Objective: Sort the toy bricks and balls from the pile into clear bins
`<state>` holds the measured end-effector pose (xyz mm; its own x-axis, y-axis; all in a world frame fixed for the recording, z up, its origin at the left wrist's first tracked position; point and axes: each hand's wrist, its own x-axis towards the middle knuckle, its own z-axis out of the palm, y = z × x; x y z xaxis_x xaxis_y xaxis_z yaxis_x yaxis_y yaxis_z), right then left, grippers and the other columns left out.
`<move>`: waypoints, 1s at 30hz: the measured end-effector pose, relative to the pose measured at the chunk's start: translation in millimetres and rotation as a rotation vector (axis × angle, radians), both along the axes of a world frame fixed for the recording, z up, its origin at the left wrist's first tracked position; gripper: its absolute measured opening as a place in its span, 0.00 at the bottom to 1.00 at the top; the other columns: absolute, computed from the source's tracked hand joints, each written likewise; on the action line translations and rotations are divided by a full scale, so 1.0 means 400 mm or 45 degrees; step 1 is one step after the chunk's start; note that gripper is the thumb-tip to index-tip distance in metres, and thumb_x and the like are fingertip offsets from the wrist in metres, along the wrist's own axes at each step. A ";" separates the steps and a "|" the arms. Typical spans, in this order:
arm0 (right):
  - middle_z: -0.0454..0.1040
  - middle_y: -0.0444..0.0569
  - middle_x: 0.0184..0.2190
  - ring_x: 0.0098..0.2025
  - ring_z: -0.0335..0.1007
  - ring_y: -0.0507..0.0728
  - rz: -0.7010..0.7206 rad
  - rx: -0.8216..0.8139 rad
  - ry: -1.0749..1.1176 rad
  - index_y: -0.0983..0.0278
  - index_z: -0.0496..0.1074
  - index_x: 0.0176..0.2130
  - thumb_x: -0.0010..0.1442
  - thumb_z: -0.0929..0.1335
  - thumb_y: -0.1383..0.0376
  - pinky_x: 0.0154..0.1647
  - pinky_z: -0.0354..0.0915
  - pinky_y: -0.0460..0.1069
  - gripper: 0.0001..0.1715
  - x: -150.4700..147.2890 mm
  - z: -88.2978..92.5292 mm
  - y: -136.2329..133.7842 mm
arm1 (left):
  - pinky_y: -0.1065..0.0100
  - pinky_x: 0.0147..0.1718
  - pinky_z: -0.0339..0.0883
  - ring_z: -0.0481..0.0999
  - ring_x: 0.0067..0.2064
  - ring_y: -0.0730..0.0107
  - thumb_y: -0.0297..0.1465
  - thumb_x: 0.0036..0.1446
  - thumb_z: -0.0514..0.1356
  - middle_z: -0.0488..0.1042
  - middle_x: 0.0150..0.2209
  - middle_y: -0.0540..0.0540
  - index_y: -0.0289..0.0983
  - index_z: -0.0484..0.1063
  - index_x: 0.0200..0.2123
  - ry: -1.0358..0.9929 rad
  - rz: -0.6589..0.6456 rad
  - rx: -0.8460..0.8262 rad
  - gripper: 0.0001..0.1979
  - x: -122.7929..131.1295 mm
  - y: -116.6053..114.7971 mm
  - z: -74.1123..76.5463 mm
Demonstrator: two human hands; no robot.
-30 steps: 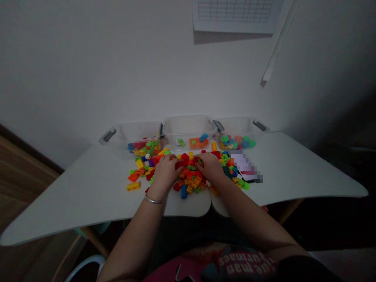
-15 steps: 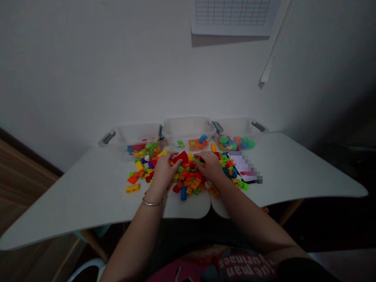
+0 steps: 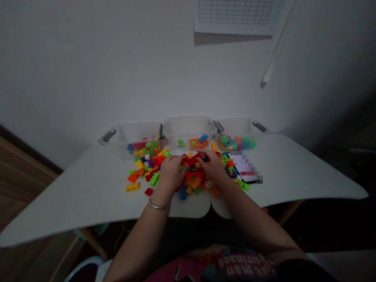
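A heap of small plastic building bricks [image 3: 152, 166] in red, orange, yellow, green and blue lies spread on the white table [image 3: 88, 192]. My left hand [image 3: 169, 175], with a silver bangle at the wrist, and my right hand [image 3: 214, 167] rest on the middle of the heap, fingers curled inward. Between the fingertips of both hands sits a red brick [image 3: 194, 159], pinched from both sides. Bricks under my palms are hidden.
Three clear plastic bins stand against the wall: the left bin [image 3: 129, 135] with mixed bricks, the middle bin [image 3: 188, 129] with a few orange and blue pieces, the right bin [image 3: 237, 127] with round green and blue pieces. A blurred card [image 3: 246, 168] lies right of the heap.
My left hand has shifted right and nearer to me, uncovering green and red bricks at its left. The red brick, lifted half a second ago, now sits lower between both hands.
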<state>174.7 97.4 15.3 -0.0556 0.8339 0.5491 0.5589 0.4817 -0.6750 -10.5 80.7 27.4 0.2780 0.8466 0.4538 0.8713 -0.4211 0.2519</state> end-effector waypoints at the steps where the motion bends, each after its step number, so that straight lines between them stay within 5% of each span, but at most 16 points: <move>1: 0.77 0.52 0.43 0.43 0.72 0.58 -0.014 0.007 0.058 0.63 0.71 0.47 0.58 0.67 0.63 0.50 0.67 0.54 0.16 0.000 0.001 0.001 | 0.56 0.54 0.64 0.71 0.52 0.55 0.36 0.60 0.58 0.76 0.49 0.41 0.37 0.71 0.51 0.036 0.048 0.000 0.17 -0.008 -0.004 0.004; 5: 0.75 0.51 0.40 0.37 0.71 0.56 -0.073 0.057 0.266 0.64 0.68 0.46 0.57 0.67 0.61 0.43 0.69 0.53 0.17 0.010 0.022 0.014 | 0.53 0.55 0.63 0.70 0.54 0.51 0.37 0.60 0.57 0.74 0.52 0.38 0.35 0.71 0.53 0.107 0.234 -0.030 0.20 -0.040 -0.003 0.000; 17: 0.74 0.51 0.45 0.40 0.71 0.56 -0.407 0.240 0.221 0.60 0.68 0.47 0.60 0.63 0.64 0.46 0.69 0.54 0.14 0.092 0.164 0.124 | 0.54 0.54 0.64 0.72 0.53 0.53 0.32 0.59 0.56 0.76 0.51 0.38 0.36 0.73 0.50 0.070 0.251 -0.095 0.17 -0.067 0.020 -0.038; 30: 0.77 0.52 0.46 0.47 0.72 0.61 -0.486 0.120 -0.250 0.61 0.73 0.48 0.61 0.63 0.67 0.52 0.64 0.57 0.16 0.062 0.162 0.170 | 0.55 0.49 0.66 0.74 0.48 0.54 0.30 0.62 0.51 0.78 0.46 0.39 0.36 0.75 0.47 0.173 0.258 -0.042 0.15 -0.052 0.017 -0.034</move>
